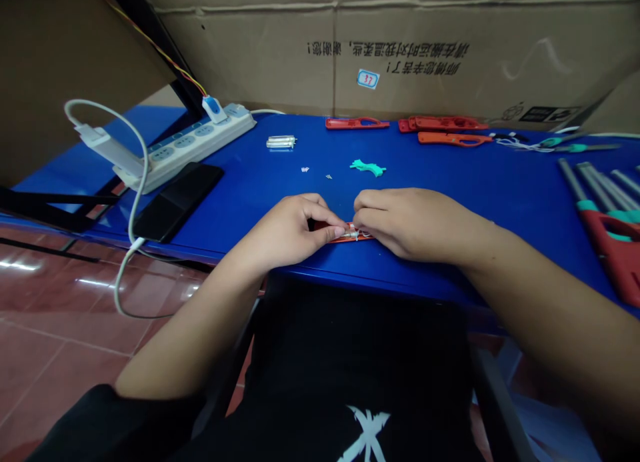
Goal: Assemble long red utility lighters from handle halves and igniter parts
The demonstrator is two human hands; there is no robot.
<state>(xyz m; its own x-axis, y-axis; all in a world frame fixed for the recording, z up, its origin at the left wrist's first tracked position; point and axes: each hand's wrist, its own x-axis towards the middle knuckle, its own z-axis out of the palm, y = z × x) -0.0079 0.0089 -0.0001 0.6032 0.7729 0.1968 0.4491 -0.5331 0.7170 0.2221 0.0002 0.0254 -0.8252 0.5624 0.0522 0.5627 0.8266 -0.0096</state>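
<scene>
At the table's near edge lies a red lighter casing half (pixel 341 240), open side up, with small metal parts and thin white wire (pixel 364 235) inside. My left hand (pixel 293 234) has thumb and forefinger pinched over its left part. Bent over the right end, my right hand (pixel 413 222) keeps its fingers pressed together beside the wire; what they grip is hidden. Beyond the hands are a turquoise plastic piece (pixel 369 168), two small groups of tiny pale parts (pixel 305 170) and clear fuel tanks (pixel 281 141).
Red casing halves (pixel 445 123) lie along the back, near wired parts (pixel 515 142). Assembled red lighters (pixel 613 249) with metal tubes are at right. At left are a power strip (pixel 200 139), a black phone (pixel 177 202) and a white cable (pixel 131 222). A cardboard box (pixel 250 55) stands behind.
</scene>
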